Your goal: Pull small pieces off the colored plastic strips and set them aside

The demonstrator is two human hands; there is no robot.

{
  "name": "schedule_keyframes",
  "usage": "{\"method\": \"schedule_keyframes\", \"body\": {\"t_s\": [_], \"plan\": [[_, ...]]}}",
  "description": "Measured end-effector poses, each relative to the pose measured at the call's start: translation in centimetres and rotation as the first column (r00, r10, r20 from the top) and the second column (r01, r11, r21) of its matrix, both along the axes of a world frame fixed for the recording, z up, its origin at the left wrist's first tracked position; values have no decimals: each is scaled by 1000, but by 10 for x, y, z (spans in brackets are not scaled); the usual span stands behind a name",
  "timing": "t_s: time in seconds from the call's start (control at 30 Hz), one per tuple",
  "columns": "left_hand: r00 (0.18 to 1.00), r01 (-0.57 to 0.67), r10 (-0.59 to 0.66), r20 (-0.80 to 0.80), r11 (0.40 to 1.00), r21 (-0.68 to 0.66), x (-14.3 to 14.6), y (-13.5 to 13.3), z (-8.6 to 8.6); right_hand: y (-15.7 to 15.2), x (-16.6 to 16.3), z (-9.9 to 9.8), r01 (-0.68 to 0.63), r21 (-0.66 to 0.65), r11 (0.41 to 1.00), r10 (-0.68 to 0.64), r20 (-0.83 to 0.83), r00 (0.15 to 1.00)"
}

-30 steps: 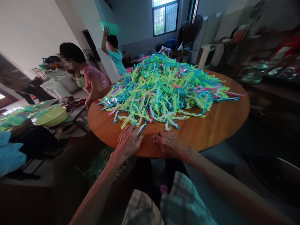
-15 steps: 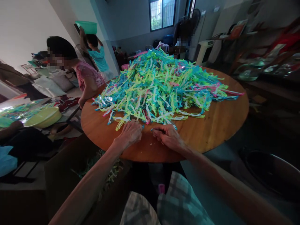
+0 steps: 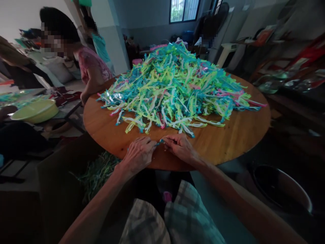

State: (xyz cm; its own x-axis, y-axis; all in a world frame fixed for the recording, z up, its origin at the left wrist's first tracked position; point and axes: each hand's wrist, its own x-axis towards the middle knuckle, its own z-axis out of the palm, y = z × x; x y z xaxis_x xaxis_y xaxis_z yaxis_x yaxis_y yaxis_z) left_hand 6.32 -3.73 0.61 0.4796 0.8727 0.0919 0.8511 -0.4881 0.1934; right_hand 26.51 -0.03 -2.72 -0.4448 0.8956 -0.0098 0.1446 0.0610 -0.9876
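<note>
My left hand is closed at the near edge of the round wooden table, its fingers curled over a blue plastic strip. The strip spans the small gap between my hands. My right hand pinches the strip's other end between thumb and forefinger. Much of the strip is hidden under my left fingers. Just beyond both hands spreads a big heap of plastic strips in blue, yellow-green, white and pink, with loose ends trailing onto the wood.
Below the table at left, a cardboard box holds thin strips. A dark round tub stands at lower right. A person in pink leans at the table's left side, near a yellow basin. Others are farther back.
The blue strip now shows stretched between my fingertips, where earlier a gap parted them. My left hand has shifted slightly nearer me. The camera view has turned a little.
</note>
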Motion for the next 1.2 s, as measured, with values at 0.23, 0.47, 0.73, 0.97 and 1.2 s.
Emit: {"method": "schedule_keyframes", "body": {"t_s": [0.23, 0.47, 0.73, 0.97, 1.2], "plan": [[1000, -1, 0, 4, 1000, 20, -4, 0, -5, -2, -4, 2, -18, 147, 989, 3, 104, 995], [997, 58, -55, -49, 996, 71, -10, 5, -17, -2, -5, 4, -140, 352, 926, 53, 248, 967], [993, 111, -115, 25, 985, 132, -22, -9, -18, -16, -13, 8, -272, 374, 886, 137, 349, 927], [954, -271, 244, 173, 951, 148, -103, -59, 0, 23, -64, 23, -244, 496, 833, -17, 464, 885], [829, -539, 559, 8, 795, 278, -189, -76, -16, 79, -107, 12, -428, 529, 733, -147, 736, 660]]}}
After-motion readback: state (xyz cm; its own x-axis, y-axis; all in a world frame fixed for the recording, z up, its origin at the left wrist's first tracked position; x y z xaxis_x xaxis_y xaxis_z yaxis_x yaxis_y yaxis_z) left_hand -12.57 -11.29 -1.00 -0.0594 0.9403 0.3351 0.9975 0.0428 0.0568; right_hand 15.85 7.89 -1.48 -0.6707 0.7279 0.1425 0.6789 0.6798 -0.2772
